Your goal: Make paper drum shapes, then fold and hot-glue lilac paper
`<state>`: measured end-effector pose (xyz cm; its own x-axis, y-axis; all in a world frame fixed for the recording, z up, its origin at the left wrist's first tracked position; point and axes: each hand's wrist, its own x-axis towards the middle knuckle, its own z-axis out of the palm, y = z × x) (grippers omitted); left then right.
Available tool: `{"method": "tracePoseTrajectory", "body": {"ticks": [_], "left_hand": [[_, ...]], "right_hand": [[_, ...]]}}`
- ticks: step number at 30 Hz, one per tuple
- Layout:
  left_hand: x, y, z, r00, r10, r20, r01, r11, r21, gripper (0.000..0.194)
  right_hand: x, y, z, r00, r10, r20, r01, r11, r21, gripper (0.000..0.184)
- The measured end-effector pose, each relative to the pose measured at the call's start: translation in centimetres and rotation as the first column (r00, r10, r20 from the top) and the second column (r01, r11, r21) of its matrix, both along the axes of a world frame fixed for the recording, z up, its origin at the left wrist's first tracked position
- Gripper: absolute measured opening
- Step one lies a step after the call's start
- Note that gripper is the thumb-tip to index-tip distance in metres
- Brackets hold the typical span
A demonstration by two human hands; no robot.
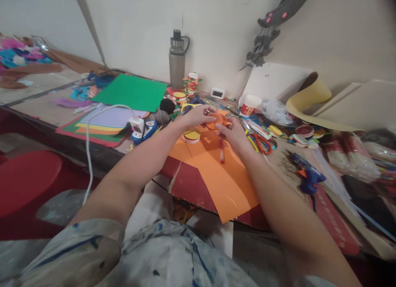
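Observation:
Both hands grip a small round orange paper piece (213, 122) above the worktable. My left hand (201, 114) pinches it from the left and far side. On its right edge my right hand (234, 132) has thumb and fingers closed. More orange paper sticks out behind the right fingertips, partly hidden. A round yellow-topped piece with a white and red rim (191, 136) lies just below my left hand. Beneath the hands are orange paper sheets (230, 184), one hanging over the table's front edge. A thin red stick-like thing (222, 153) lies on the orange paper.
Red-handled scissors (262, 144) and a blue glue gun (311, 177) lie to the right. A paper cup (250, 106) and grey bottle (177, 62) stand behind. Left are coloured sheets (131, 91) and a white charger (136, 124) with a cable. A red stool (27, 179) stands lower left.

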<state>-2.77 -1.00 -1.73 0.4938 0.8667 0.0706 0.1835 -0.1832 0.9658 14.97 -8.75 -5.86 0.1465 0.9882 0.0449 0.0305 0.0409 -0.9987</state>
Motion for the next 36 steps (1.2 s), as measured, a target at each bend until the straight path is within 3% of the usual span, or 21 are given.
{"method": "tracePoseTrajectory", "body": {"ticks": [6,9,12,16,20,25,30,34,36], "left_hand": [[-0.3,-0.4,0.4,0.999,0.008,0.032,-0.008,1.000,-0.025,0.022],[-0.7,0.2,0.6,0.999,-0.012,0.051,0.014,0.999,-0.050,0.019],[-1.6,1.4,0.7,0.979,0.114,0.169,-0.105,0.992,-0.064,0.012],[-2.7,2.5,1.0,0.931,0.267,0.249,-0.249,0.963,-0.101,0.010],[-2.6,2.5,1.0,0.944,0.257,0.205,-0.232,0.963,-0.139,0.015],[-2.3,2.8,1.0,0.907,0.234,0.351,-0.159,0.960,-0.230,0.014],[-2.2,3.2,1.0,0.824,0.328,0.462,-0.211,0.934,-0.288,0.010],[-1.8,2.9,0.5,0.879,0.228,0.419,-0.122,0.956,-0.266,0.013],[-1.5,2.7,0.1,0.916,0.169,0.363,-0.087,0.969,-0.230,0.016]], "right_hand": [[0.4,0.8,0.0,0.997,0.036,-0.072,-0.039,0.999,-0.038,0.048],[0.7,0.8,-0.1,1.000,-0.009,-0.003,0.009,0.998,-0.068,0.032],[1.0,0.3,-0.1,0.989,-0.043,0.138,0.050,0.998,-0.049,0.021],[0.6,-0.8,0.7,0.943,0.044,0.330,-0.032,0.999,-0.044,0.010],[-0.5,-2.1,1.9,0.881,0.162,0.444,-0.124,0.986,-0.114,0.011],[-0.9,-2.9,2.7,0.771,0.246,0.587,-0.166,0.968,-0.186,0.030],[-1.0,-3.3,3.1,0.612,0.191,0.767,-0.127,0.982,-0.143,0.033],[-0.7,-3.5,3.3,0.588,0.182,0.789,-0.218,0.974,-0.062,0.029],[0.1,-3.2,3.5,0.604,0.090,0.792,-0.169,0.985,0.017,0.029]]}}
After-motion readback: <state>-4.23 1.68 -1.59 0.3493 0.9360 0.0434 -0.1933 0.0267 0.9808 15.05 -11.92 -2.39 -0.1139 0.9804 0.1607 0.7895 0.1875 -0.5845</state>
